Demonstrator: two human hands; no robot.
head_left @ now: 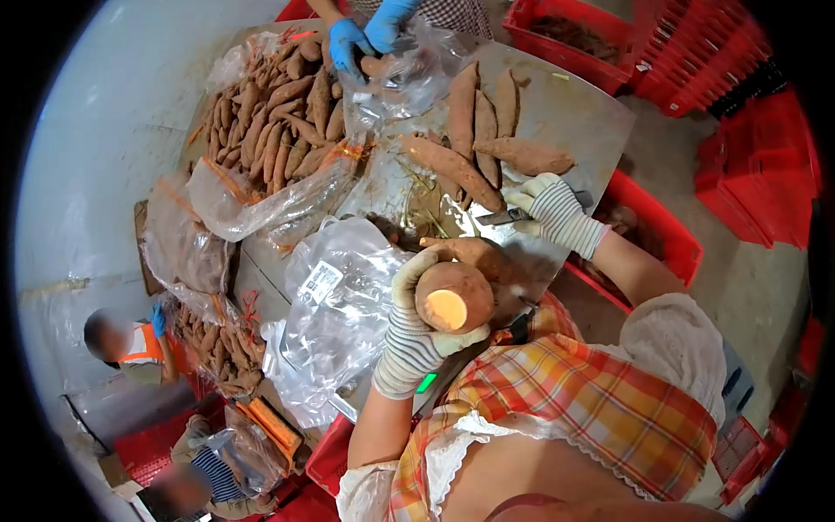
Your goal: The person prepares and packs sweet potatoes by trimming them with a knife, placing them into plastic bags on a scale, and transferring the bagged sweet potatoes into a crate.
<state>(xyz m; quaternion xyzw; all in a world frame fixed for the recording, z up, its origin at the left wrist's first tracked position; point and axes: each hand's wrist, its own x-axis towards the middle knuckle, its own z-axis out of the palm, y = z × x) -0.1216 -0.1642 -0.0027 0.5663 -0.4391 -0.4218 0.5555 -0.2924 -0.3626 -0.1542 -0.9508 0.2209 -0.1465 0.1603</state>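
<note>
My left hand (407, 335), in a striped white glove, is wrapped round a large sweet potato (470, 291). Its end faces me, with a cut patch of pale orange flesh. My right hand (558, 213), gloved the same way, grips a knife (503, 217) whose blade points left over the table. Blade and held sweet potato are apart. Just beyond the knife lie several long sweet potatoes (454, 170) across one another. Another sweet potato (474, 253) rests behind the held one. Clear plastic bags (348, 287), one with a white label, spread left of my left hand.
A big heap of sweet potatoes (278, 113) covers the table's far left. Across the table (583, 113), a person's blue-gloved hands (350, 43) work at a plastic bag. Red crates (670, 230) stand at right. Two other people (143, 344) are at lower left.
</note>
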